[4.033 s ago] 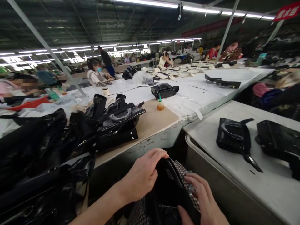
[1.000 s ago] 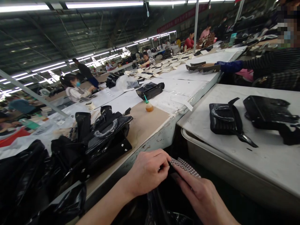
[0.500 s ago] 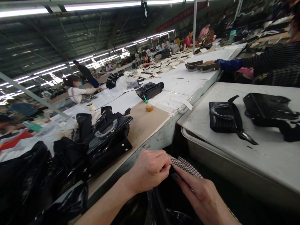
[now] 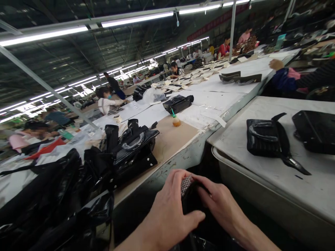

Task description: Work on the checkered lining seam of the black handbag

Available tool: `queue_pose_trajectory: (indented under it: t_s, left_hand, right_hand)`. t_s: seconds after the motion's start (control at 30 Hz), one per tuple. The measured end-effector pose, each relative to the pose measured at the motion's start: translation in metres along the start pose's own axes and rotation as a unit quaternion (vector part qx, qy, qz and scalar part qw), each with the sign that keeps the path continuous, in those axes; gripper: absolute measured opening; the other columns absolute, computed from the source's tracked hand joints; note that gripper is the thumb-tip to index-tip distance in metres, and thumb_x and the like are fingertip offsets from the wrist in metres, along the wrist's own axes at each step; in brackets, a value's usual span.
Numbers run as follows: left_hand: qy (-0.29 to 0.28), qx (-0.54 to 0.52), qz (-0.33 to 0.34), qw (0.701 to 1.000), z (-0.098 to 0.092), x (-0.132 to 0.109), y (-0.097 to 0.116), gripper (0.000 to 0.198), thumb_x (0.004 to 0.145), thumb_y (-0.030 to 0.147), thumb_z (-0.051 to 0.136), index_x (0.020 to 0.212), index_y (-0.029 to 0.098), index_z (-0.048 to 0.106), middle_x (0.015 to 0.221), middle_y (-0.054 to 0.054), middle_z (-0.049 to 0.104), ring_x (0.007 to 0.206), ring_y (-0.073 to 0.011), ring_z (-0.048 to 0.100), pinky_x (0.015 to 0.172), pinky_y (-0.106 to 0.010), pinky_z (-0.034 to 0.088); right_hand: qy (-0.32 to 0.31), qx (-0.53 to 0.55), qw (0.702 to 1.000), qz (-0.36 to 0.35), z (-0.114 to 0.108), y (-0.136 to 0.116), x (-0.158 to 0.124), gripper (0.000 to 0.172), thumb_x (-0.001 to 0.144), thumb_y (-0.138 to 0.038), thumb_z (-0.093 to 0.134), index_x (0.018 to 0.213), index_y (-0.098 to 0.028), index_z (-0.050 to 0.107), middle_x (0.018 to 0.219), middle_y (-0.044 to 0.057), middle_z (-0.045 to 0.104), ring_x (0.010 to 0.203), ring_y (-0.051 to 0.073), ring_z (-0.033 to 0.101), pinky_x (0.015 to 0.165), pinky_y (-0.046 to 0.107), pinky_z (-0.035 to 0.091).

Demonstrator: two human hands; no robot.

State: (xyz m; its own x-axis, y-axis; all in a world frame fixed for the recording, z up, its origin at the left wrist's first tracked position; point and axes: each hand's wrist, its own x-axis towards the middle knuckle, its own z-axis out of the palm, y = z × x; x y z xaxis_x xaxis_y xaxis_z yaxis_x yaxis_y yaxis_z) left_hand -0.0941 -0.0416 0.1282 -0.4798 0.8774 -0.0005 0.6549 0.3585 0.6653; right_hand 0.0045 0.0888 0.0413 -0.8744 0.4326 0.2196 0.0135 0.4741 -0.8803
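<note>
Gripping a black bag [image 4: 193, 202] between both hands, low and close to the wearer's body, in front of the gap between two tables. Left hand [image 4: 171, 205] has fingers curled over the bag's far edge, thumb spread out across the dark opening. Right hand [image 4: 222, 202] grasps the opposite side of that edge, fingers bent inward, tips partly hidden in shadow. Checked lining [image 4: 186, 184] shows at the rim, between the two hands. Lower part of bag too dark to make out.

Left side: pile of black bags [image 4: 99, 167] spread along the near table edge, top one with a plastic-wrapped handle [image 4: 133, 142]. Brown sheet [image 4: 179, 134] beside the pile, small bottle [image 4: 176, 121] upright on it, green nozzle, amber contents. Just behind bottle, another black bag [image 4: 178, 103] lying on the long white table [image 4: 206, 99]. Clear plastic bag [image 4: 154, 96] farther back, pale pieces [image 4: 193, 78] scattered beyond.

Right side: pale side table [image 4: 230, 136] with a handled bag [image 4: 264, 139], strap trailing toward the near side, and a second dark bag [image 4: 318, 132] near the frame edge. Dark strips [image 4: 240, 77] on the long table; co-worker's hand [image 4: 276, 64] near them, apart, blue sleeve [image 4: 284, 81] behind it
</note>
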Motion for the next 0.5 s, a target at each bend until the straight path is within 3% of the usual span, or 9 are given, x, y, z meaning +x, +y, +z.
queue_pose_trajectory:
  t_s: [0.17, 0.37, 0.5]
  left_hand:
    - [-0.007, -0.018, -0.036, 0.999, -0.002, -0.011, -0.008, 0.026, 0.075, 0.009, 0.057, 0.098, 0.021, 0.056, 0.090, 0.000, 0.066, 0.082, -0.0179, 0.062, 0.071, -0.027, 0.050]
    - [-0.115, -0.150, -0.036, 0.981, -0.030, 0.005, 0.010, 0.020, 0.077, 0.008, 0.057, 0.092, 0.020, 0.062, 0.081, 0.004, 0.064, 0.071, -0.0111, 0.056, 0.062, -0.019, 0.043]
    - [-0.170, -0.188, -0.052, 0.966, -0.012, 0.018, -0.004, 0.021, 0.073, 0.007, 0.058, 0.091, 0.017, 0.063, 0.079, 0.004, 0.063, 0.073, -0.0118, 0.056, 0.064, -0.020, 0.043]
  right_hand:
    - [0.007, -0.059, 0.998, 0.004, -0.009, 0.001, -0.005, 0.038, 0.093, -0.023, 0.037, 0.122, -0.023, 0.061, 0.109, 0.004, 0.073, 0.092, 0.024, 0.072, 0.082, 0.035, 0.057]
    - [0.006, -0.114, 0.993, -0.033, -0.051, -0.026, -0.012, 0.032, 0.094, -0.029, 0.041, 0.117, -0.030, 0.063, 0.093, -0.001, 0.076, 0.076, 0.023, 0.073, 0.067, 0.033, 0.056]
    - [-0.038, -0.139, 0.989, 0.030, -0.053, -0.014, -0.022, 0.029, 0.092, -0.030, 0.041, 0.109, -0.028, 0.066, 0.082, 0.000, 0.074, 0.073, 0.024, 0.072, 0.065, 0.034, 0.054]
